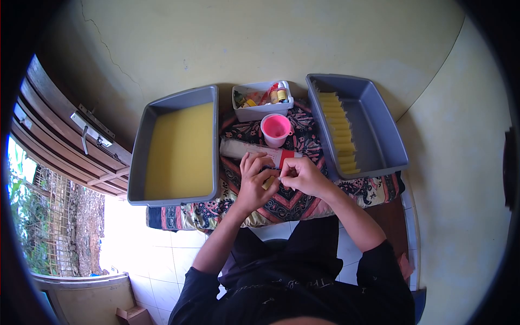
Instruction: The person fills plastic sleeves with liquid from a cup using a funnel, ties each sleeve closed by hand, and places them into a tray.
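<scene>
Holding a small yellow piece (267, 183) above the near side of the patterned tabletop (279, 208), my left hand (255, 181) is curled closed around it. I have my right hand (303, 176) in a narrow pinch beside its end; what that pinch holds, I cannot tell. Just beyond lies a white-and-red pack (244, 149), then a pink-lined cup (276, 130). A gray bin of yellow contents (181, 151) takes the left edge, another with yellow rolls (338, 130) the right. A white basket (260, 113) sits at the far edge.

1 cup (276, 129) between 2 trays (176, 150) (374, 124), before 1 small bin (263, 112).
</scene>
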A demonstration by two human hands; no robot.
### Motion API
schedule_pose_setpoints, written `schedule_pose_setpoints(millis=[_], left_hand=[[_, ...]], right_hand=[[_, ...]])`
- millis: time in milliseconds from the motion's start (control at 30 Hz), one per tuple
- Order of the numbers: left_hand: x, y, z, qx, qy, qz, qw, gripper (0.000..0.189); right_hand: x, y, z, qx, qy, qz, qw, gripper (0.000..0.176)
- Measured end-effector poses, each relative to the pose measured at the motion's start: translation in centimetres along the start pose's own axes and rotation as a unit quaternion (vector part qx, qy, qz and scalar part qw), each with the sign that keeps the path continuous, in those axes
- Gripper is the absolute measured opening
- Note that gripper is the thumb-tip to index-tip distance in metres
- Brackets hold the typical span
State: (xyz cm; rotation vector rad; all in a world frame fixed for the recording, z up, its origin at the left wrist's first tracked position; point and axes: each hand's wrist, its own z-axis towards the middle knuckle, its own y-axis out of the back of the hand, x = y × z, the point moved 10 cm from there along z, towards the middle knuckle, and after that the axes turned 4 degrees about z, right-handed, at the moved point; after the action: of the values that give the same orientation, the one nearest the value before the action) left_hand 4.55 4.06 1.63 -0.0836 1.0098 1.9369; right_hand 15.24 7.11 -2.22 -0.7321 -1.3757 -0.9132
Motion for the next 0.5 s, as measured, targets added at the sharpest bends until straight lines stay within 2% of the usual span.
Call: schedule_pose_setpoints(millis=[67,133,200,267,400,467,500], left_hand=[[-0.1,-0.6,-0.2,0.015,0.000,-0.023,1.000,0.017],[1.3,-1.7,-0.5,0.030,0.060,-0.182,0.981,0.016],[1.5,-2.3,-0.6,0.041,0.059,-0.208,0.976,0.017],[1.8,-2.9,-0.7,0.054,0.060,-0.232,0.969,0.018],[2.9,-4.0,-0.9,0.066,0.111,-0.310,0.942,0.017],[3.3,-4.1,-1.0,0.061,0.131,-0.322,0.936,0.017],[3.4,-4.1,-1.0,0.058,0.131,-0.318,0.937,0.016]], right_hand=[[0.6,0.1,-0.4,-0.004,0.009,-0.023,1.000,0.011],[1.2,0.1,-0.8,-0.009,0.009,-0.031,0.999,0.012],[1.4,0.1,-1.2,-0.012,0.007,-0.039,0.999,0.012],[2.7,0.5,-1.6,-0.053,0.072,-0.135,0.987,0.012],[4.0,0.3,-1.9,-0.100,0.116,-0.209,0.966,0.014],[5.0,0.0,-2.5,-0.144,0.204,-0.283,0.926,0.016],[4.8,-0.1,-2.5,-0.143,0.204,-0.282,0.926,0.016]])
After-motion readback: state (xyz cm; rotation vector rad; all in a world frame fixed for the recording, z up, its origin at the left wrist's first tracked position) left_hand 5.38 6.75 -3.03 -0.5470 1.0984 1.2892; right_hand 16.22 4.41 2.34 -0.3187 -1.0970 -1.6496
